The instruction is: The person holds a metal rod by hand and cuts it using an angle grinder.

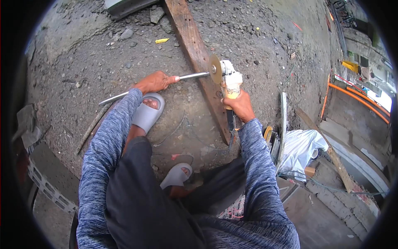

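My left hand (156,82) is closed around a thin grey metal rod (194,76), thumb and finger laid along it. One end of the rod sticks out to the left past my wrist; its other end lies over the wooden beam (195,45) and reaches the disc (215,69) of an angle grinder. Whether the disc touches the rod or is spinning, I cannot tell. My right hand (241,106) grips the body of the angle grinder (231,81), a worn white and yellow tool held upright with its head away from me.
Gravelly ground (107,54) with stones surrounds the beam. My sandalled feet stand close by, one sandal (148,113) near the rod. At right lie a white plastic sheet (299,150), a plank (325,145) and orange pipes (360,99). Hollow blocks (52,189) are at left. Another person (366,74) is far right.
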`<state>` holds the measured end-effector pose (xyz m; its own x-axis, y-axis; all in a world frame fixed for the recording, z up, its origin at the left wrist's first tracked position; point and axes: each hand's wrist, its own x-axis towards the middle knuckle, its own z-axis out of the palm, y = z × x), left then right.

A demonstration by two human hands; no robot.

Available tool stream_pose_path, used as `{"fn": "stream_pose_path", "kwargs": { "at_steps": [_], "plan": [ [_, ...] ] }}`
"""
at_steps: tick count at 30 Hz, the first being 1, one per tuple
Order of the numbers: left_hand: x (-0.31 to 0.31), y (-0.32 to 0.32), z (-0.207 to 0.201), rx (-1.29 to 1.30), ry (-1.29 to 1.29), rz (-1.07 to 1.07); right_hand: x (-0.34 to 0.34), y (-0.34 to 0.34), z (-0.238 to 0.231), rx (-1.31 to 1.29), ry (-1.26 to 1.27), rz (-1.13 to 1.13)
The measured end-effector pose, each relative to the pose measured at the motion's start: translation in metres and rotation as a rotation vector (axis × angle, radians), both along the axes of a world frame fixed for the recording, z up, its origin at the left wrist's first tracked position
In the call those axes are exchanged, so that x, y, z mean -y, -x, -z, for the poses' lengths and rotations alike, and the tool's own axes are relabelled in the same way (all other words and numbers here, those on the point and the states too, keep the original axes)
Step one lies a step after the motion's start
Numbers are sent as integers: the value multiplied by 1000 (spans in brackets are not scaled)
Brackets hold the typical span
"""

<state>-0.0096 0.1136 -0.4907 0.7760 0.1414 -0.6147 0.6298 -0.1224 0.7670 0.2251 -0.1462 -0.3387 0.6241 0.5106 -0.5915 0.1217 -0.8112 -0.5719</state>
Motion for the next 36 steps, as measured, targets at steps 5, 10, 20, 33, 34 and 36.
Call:
{"fn": "stream_pose_path", "kwargs": {
  "at_steps": [5,10,20,33,34,36],
  "plan": [
    [0,-1,-3,-18,-41,24,1,-2,3,36,8,-11],
    [1,-2,-7,-12,-39,25,2,-4,6,26,17,-35],
    [1,-1,-6,26,-65,26,-5,0,0,5,30,-3],
    [-1,1,-1,33,-27,-28,43,13,-7,-212,-140,294],
    [-2,1,-4,32,-52,-13,48,13,-12,-248,-163,350],
    [-2,4,-10,13,-71,-29,64,19,-21,-290,-211,420]
  ]
}}
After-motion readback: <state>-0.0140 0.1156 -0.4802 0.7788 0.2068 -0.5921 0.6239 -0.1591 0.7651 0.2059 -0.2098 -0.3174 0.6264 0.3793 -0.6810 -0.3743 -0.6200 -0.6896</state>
